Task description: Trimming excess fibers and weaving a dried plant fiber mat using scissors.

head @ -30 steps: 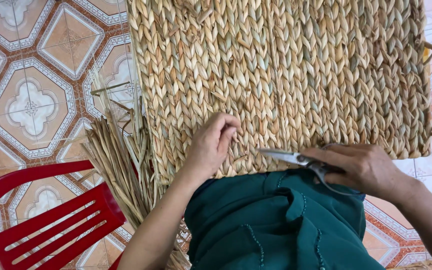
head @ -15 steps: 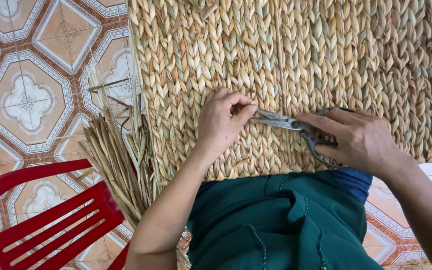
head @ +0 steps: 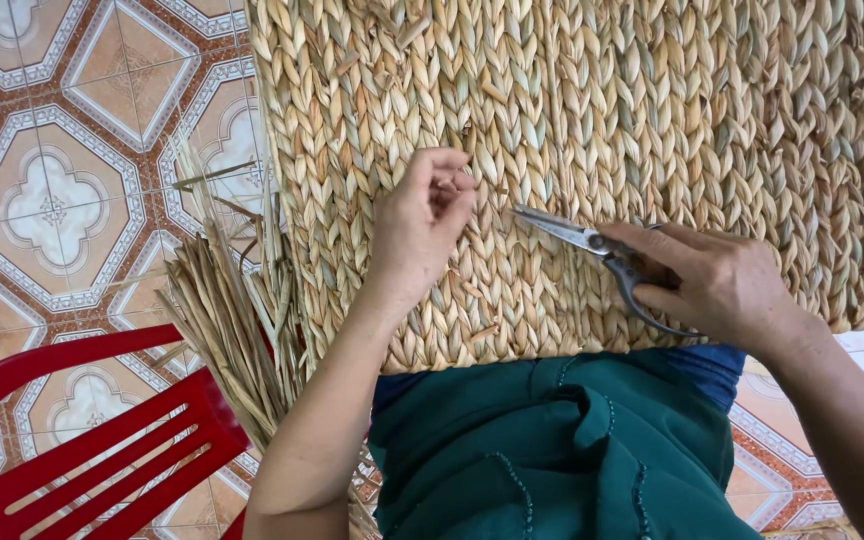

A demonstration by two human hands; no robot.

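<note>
Landmark: the woven mat (head: 572, 130), a wide panel of plaited straw-coloured fibre that lies across the person's lap and reaches out over the tiled floor (head: 52, 200).
Left hand (head: 422, 225): rests on the mat left of its middle, fingers (head: 447, 190) curled in and pinched together, seemingly on a short fibre end standing out of the weave; the end itself is too small to make out.
Right hand (head: 722, 285): on the mat's lower right part, fingers clenched through the loops of the scissors (head: 592, 245).
Scissors: held low over the mat, blades pointing left toward the left hand, tips just short of the pinched spot; blades look nearly closed.
Step in hand: judging by the pose, trimming loose fibre ends off the mat's face, one hand lifting a stray end, the other bringing the blades to it.
Next move calls for: the blades to open and slip under the lifted end close to the weave, clear of the left fingertips and of the plaits themselves.
Risk: a cut too deep could nick a woven strand.
Beside the mat's left edge: a bundle of loose reeds (head: 227, 320) on the floor.
Below and left of the mat: a red plastic chair (head: 82, 440).
Under the mat's near edge: the person's green garment (head: 552, 450).
</note>
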